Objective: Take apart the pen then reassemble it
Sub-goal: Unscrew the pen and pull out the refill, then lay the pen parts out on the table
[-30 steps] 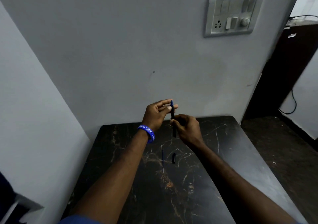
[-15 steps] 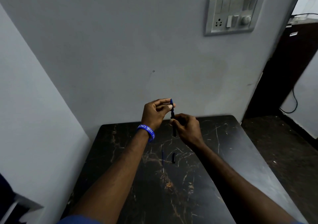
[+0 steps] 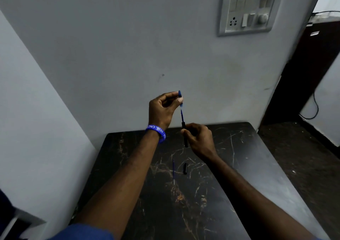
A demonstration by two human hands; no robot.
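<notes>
Left hand [image 3: 162, 109], wearing a blue wristband [image 3: 156, 132], is raised in front of the wall with thumb and forefinger pinched shut on a small blue end piece [image 3: 180, 94]; a thin blue stem [image 3: 182, 115] hangs from it, pointing toward 5 o'clock into the pen barrel [image 3: 184, 134]. The right hand [image 3: 199, 140], lower and at about 4 o'clock from the left, is curled closed around that black barrel, holding it nearly upright so the stem can slide straight along its axis rather than bind. Whether the stem has fully cleared the barrel mouth is too fine to tell. On the dark marble table [image 3: 239, 166], toward 6 o'clock from the hands, lie a slim refill [image 3: 173, 171] and, just beside it at 3 o'clock, a short black cap [image 3: 185, 168], apparently parked where they are within easy reach for reassembly. Disassembly looks nearly complete.
</notes>
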